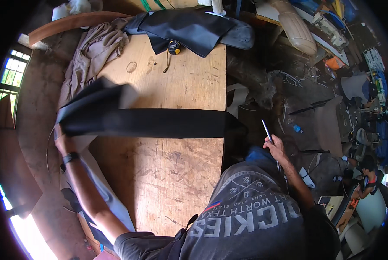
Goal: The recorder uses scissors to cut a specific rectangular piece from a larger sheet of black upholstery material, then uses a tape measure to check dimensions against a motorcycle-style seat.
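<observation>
My left hand (62,142) grips the left end of a black sheet of leather-like material (172,123). Part of the sheet is lifted and folded over there, smeared by motion; a long strip of it runs right across the wooden table (176,169) and hangs over the right edge. Off the table's right side, my right hand (276,149) is closed around a slim silver pen-like tool (266,130), its tip pointing up and away. Below my left hand, a grey-white sheet (105,190) lies along the table's left side.
Dark folded sheets (185,30) lie at the table's far end, with a yellow-and-black tape measure (173,47) beside them. Crumpled beige cloth (96,47) covers the far left corner. Scraps litter the floor at right; another person (367,177) is at far right.
</observation>
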Tool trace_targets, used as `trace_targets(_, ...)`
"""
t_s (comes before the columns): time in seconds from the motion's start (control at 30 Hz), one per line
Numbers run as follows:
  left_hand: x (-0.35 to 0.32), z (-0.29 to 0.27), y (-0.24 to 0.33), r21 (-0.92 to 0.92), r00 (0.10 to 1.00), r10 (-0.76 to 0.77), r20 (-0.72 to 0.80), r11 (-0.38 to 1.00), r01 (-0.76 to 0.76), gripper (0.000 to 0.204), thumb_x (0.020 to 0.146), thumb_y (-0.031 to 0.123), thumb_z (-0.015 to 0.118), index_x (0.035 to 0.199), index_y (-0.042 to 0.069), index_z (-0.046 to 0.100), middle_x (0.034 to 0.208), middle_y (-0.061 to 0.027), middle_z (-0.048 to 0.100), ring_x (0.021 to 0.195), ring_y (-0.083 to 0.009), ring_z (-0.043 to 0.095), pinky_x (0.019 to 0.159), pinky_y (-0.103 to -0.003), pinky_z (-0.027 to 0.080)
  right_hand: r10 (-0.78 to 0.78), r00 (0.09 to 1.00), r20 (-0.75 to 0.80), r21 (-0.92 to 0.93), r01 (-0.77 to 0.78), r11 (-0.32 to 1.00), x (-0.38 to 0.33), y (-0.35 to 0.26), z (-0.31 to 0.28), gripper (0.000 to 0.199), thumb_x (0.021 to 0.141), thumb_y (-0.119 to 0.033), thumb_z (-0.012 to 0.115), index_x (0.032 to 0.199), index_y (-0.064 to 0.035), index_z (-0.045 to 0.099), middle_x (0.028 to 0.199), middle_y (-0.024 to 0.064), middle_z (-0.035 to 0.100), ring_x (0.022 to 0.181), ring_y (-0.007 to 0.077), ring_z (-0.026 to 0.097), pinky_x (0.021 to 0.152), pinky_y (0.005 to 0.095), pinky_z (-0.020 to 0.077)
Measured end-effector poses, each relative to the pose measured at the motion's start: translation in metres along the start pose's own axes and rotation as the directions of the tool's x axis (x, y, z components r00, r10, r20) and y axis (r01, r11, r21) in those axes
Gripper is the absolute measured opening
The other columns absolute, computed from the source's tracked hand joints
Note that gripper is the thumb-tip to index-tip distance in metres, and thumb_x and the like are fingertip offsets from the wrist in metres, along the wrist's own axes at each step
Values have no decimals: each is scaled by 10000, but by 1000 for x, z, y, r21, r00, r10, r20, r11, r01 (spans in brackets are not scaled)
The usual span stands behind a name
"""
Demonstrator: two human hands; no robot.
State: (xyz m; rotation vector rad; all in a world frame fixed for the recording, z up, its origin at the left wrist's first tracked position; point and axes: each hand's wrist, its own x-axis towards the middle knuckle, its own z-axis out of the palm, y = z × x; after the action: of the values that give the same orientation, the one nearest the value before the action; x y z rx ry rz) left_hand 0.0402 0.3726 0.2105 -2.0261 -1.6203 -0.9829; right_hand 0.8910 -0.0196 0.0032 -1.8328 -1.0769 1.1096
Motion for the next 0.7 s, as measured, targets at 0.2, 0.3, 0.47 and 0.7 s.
trace_targets(0.2,21,-70,-19,-776,363,-920,148,119,619,615,993,569,491,1306,47,584,1257,-155,634,1166,-277,583,1007,-409,477,4,964,-267,-44,-16,999,-20,5,-7,89,910,-34,562,988,-8,597,754,63,666,696,138,639,635,279,486)
trace_targets(0.3,-97,-55,-74,-461,246,-969,-13,224,859,854,878,641,647,1370,-50,545,1289,-152,631,1117,-290,602,1019,-417,462,-12,979,-205,-64,-1,998,-11,0,17,94,911,-32,560,994,-7,596,747,64,661,688,127,625,627,271,479)
trace_targets(0.47,-274,93,92,-149,578,-816,20,569,808,644,894,404,738,1194,-149,600,1109,-223,686,950,-333,646,887,-425,505,-12,1000,-27,-184,7,983,-14,-31,24,129,892,-44,563,1007,7,589,780,79,671,674,131,613,611,288,483)
trace_targets(0.7,-249,145,357,-363,887,-109,448,885,292,705,857,343,764,1436,58,481,1473,-200,479,1386,-410,395,1169,-520,252,27,1000,0,-212,-27,977,-9,-39,33,139,900,-72,562,1012,2,598,809,91,679,734,170,650,657,317,502)
